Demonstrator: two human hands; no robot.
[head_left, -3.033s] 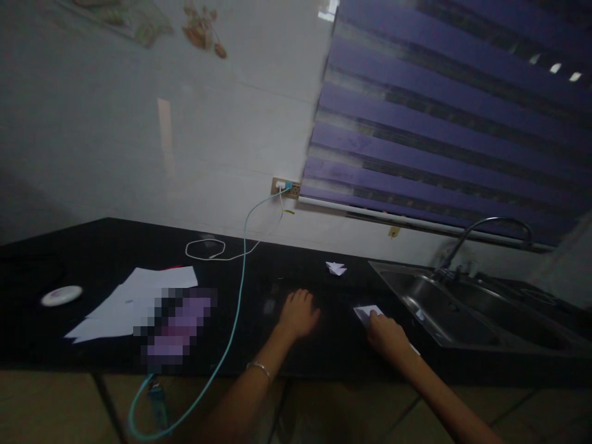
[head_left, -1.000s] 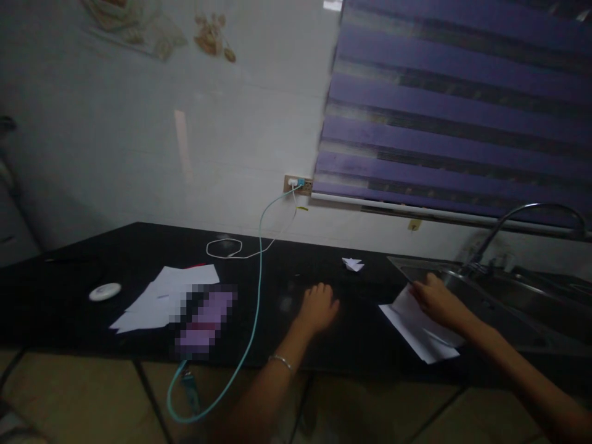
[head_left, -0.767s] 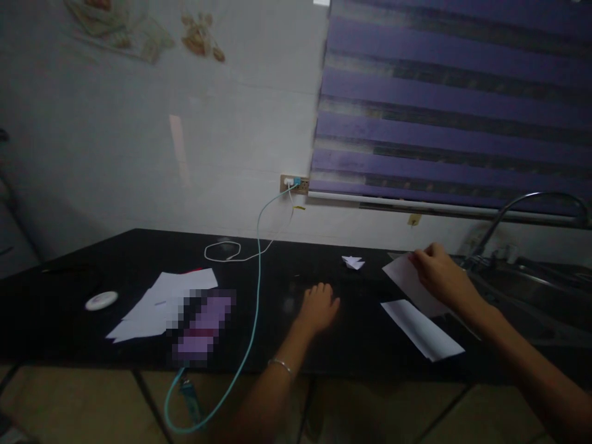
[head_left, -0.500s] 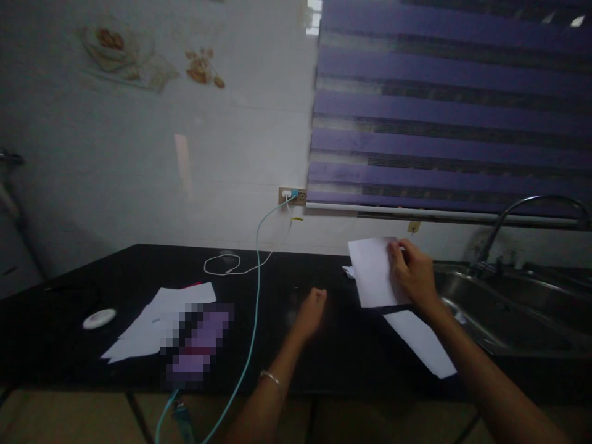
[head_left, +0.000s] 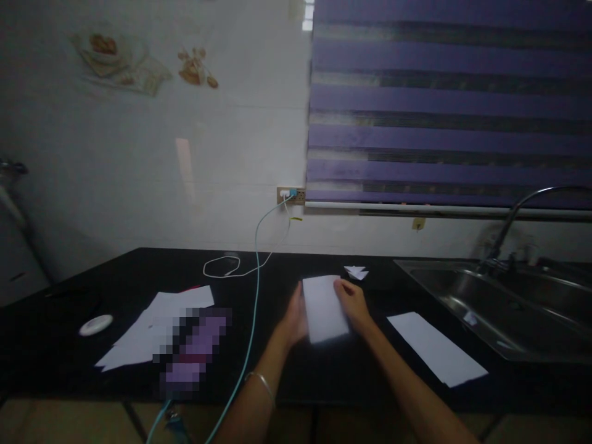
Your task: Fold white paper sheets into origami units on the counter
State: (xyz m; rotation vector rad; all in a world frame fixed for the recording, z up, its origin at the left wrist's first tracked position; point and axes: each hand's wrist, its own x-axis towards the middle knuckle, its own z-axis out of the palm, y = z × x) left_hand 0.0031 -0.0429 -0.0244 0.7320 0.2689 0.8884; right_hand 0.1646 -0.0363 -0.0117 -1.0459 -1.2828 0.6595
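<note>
A white sheet of paper point(head_left: 325, 311) is held up over the black counter between my two hands. My left hand point(head_left: 295, 317) grips its left edge, with the fingers partly hidden behind it. At the upper right edge, my right hand point(head_left: 354, 303) pinches the sheet with the thumb in front. To the right, another white paper strip point(head_left: 437, 348) lies flat on the counter. Behind my right hand sits a small folded white paper piece point(head_left: 356, 272) with pointed corners.
Several loose white sheets point(head_left: 139, 327) lie at the left, partly under a blurred-out purple object point(head_left: 197, 348). A round white item point(head_left: 96, 325) is beside them. A teal cable point(head_left: 255, 296) runs from the wall socket point(head_left: 291, 195) across the counter point(head_left: 277, 382). A steel sink point(head_left: 462, 296) is at the right.
My right hand has brought the sheet leftward and down to the middle. My left hand, closed and apart from it before, now holds its left edge.
</note>
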